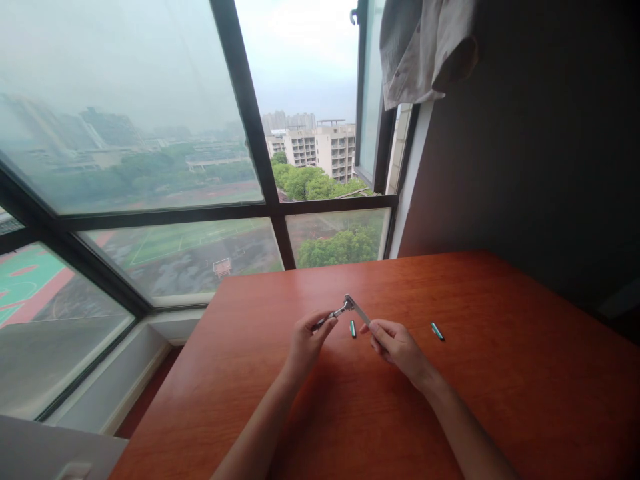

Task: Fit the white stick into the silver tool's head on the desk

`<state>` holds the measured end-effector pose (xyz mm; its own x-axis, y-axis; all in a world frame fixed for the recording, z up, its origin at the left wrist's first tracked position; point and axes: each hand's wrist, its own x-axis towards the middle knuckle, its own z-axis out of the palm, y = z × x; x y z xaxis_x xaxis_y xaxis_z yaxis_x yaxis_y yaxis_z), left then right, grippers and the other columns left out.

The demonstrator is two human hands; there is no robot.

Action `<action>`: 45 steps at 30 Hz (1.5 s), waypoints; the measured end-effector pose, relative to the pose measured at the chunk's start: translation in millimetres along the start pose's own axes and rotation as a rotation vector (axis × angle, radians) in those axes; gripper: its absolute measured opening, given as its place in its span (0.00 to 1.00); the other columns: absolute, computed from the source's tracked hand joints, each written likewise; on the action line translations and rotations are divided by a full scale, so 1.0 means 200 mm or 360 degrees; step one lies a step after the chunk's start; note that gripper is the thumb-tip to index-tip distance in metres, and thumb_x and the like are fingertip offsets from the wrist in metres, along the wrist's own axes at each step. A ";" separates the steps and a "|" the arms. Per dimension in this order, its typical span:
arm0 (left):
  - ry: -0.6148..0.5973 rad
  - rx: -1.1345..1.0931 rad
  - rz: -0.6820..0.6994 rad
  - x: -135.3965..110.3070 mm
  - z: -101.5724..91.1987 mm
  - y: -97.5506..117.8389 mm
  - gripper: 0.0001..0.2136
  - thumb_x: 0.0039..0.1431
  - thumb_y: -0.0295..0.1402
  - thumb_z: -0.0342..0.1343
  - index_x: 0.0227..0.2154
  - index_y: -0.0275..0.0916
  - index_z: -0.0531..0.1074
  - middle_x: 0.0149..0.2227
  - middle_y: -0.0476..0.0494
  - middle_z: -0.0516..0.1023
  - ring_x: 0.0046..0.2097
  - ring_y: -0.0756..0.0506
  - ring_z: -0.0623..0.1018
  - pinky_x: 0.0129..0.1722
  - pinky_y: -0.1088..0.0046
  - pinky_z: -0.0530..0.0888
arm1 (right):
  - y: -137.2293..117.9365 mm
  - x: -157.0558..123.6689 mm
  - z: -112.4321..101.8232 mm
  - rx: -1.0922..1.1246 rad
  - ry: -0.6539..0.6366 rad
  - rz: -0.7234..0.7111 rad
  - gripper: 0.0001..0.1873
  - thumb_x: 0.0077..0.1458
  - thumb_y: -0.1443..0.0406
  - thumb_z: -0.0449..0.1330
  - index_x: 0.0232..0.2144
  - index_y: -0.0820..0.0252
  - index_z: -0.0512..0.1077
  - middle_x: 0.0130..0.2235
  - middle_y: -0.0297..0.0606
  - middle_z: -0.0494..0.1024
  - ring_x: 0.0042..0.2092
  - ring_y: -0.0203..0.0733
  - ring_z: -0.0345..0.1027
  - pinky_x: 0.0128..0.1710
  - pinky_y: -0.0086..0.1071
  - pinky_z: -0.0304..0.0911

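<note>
Above the table, my left hand (311, 333) is closed around the dark handle of a razor (340, 311), its silvery neck pointing up and right. My right hand (395, 343) pinches a flat, narrow grey metal tool (361, 312); its exact kind is unclear. The tool's upper end meets the razor's head end, and I cannot tell whether they are joined or only touching. Between my hands, a green and black razor cartridge (353, 329) lies on the tabletop. Another razor cartridge (437, 331) rests to the right of my right hand.
The reddish-brown wooden table (500, 400) reaches to the windows. Dark window frames (280, 230) run along its far side, with one pane (371, 93) swung open. Grey cloth (425, 53) hangs at the upper right, before a dark wall (540, 153).
</note>
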<state>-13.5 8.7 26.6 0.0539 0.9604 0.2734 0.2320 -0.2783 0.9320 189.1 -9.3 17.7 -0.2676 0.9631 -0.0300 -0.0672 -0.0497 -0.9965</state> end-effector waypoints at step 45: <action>0.0027 -0.0103 -0.0043 -0.01 0.00 -0.01 0.14 0.56 0.42 0.55 0.34 0.35 0.76 0.28 0.45 0.72 0.31 0.48 0.68 0.31 0.74 0.66 | 0.02 0.00 0.00 0.0031 0.0013 -0.0094 0.24 0.56 0.49 0.54 0.39 0.65 0.72 0.22 0.29 0.62 0.19 0.27 0.47 0.17 0.25 0.40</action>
<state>-13.3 7.0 24.9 0.0320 0.9674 0.2512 0.1696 -0.2530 0.9525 188.5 -8.8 13.7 -0.2548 0.9666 0.0284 -0.1015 0.0025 -0.9948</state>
